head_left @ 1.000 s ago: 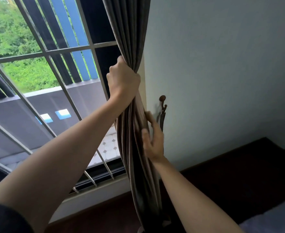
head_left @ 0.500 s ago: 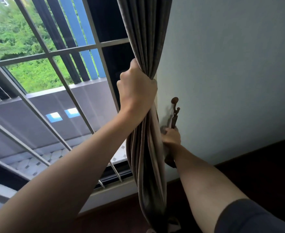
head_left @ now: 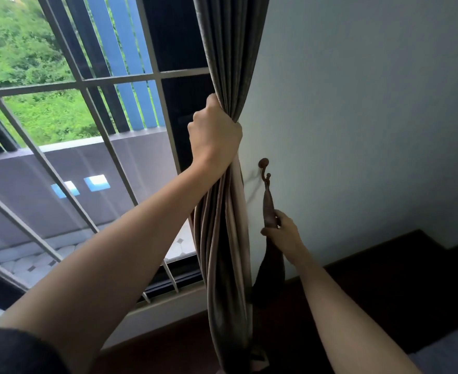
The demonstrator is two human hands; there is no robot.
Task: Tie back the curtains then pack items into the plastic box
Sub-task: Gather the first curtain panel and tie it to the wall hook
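Curtain, grey-brown, hangs gathered into one thick bunch at the right edge of the barred window, just left of the pale wall. The left hand grips the bunch high up, its fingers clamped round the folds. To the right, near the curtain but apart from it, the right hand holds a dark tieback, fingers curled on the band, which hangs from a wall hook above it.
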